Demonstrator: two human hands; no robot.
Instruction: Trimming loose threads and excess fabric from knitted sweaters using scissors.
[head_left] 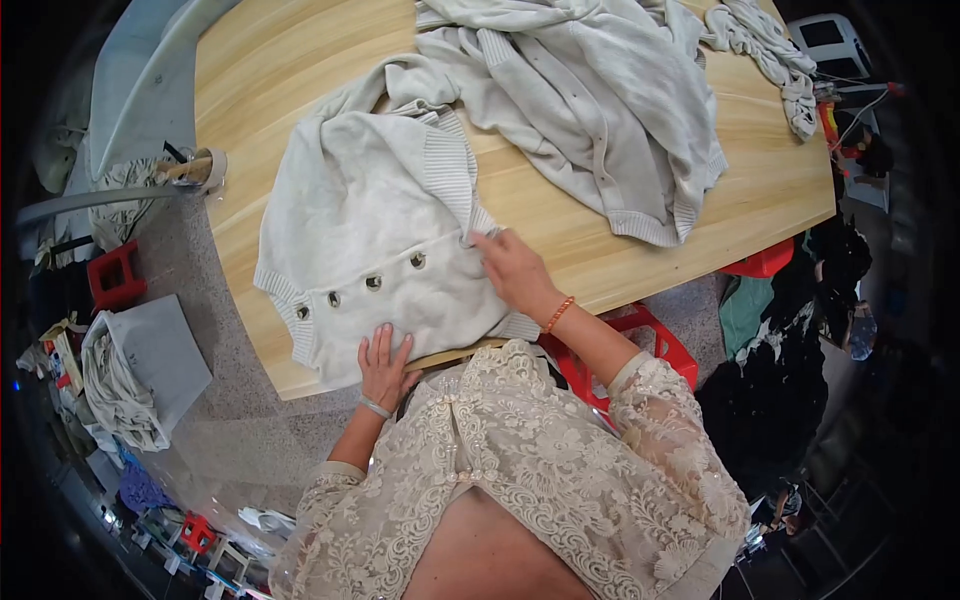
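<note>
Near frame centre, an open left hand apparently steadies a pale cardigan while the right hand pinches its edge.

a wood-grain table carries one cream cardigan, heaped knitwear beyond it and a bunched strip.

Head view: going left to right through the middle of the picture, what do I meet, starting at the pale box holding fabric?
Pale box holding fabric → left hand → right hand → red stool at the near table edge → green cloth.
</note>
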